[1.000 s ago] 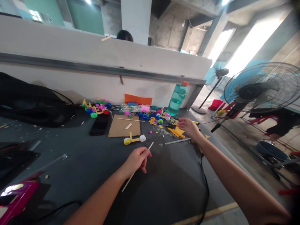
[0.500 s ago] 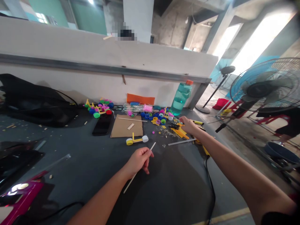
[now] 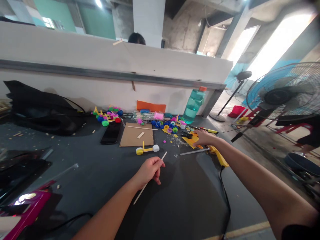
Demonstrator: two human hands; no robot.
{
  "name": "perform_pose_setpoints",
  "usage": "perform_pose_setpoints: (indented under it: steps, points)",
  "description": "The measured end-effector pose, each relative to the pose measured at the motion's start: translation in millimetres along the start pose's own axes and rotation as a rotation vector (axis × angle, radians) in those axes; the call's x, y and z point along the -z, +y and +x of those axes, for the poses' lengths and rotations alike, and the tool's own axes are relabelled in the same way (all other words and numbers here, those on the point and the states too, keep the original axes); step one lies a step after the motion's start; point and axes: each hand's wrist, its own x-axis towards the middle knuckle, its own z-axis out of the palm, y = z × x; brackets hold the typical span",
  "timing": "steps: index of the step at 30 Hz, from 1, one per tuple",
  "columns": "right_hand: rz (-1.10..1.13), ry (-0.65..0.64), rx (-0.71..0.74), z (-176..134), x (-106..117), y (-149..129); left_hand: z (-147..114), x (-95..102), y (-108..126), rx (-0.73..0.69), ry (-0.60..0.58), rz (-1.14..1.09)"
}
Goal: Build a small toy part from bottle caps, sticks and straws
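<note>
A thin wooden stick [image 3: 143, 191] is pinched in my left hand [image 3: 151, 171], slanting up to the right above the dark table. Past that hand lies a small assembly of a yellow wheel, a white wheel and yellow sticks [image 3: 148, 149]. My right hand [image 3: 205, 138] reaches over the tools at the right, fingers apart and partly hidden. Under and beside its fingertips are orange-yellow pieces [image 3: 190, 142] and a black-jawed tool [image 3: 187, 135]. A yellow glue gun [image 3: 218, 156] lies just below that wrist, with a clear glue stick [image 3: 192, 152] at its front.
A cardboard piece [image 3: 132, 140] and a phone [image 3: 111, 134] lie left of centre. Colourful caps [image 3: 172, 126] and wheeled pieces [image 3: 107, 117] line the back, near a water bottle [image 3: 193, 106]. A black bag [image 3: 42, 110] sits left; a black cord [image 3: 228, 200] runs down the right.
My right hand has lowered and shifted slightly right over the tools, its fingers spreading. The glue gun shows more fully. My left hand keeps hold of the stick.
</note>
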Motion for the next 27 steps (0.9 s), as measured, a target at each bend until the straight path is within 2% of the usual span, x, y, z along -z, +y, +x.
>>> perform_pose_setpoints:
  steps: [4,9,11,16,20,22,25,27]
  points:
    - [0.008,0.035,-0.029,-7,8,-4,0,-0.2,0,-0.019,-0.008,-0.003]
    - [0.101,0.209,-0.086,-29,25,-23,-1,0.4,0,-0.019,-0.008,0.014]
    - [0.160,0.223,-0.048,-49,28,-43,-2,0.2,0,-0.023,-0.014,0.009]
    - [0.226,0.085,0.029,-117,12,-119,-5,-2.8,3,-0.078,-0.038,-0.098]
    - [0.247,0.036,0.008,-142,2,-157,-8,-4.3,5,-0.097,-0.021,-0.160]
    - [0.409,0.048,0.012,-138,6,-160,-8,-4.0,6,-0.109,-0.001,-0.163]
    - [1.011,0.020,0.021,-123,20,-156,-9,-3.9,7,-0.130,0.039,-0.151]
    - [1.400,-0.082,0.039,-115,29,-154,-9,-4.4,9,-0.152,0.082,-0.162]
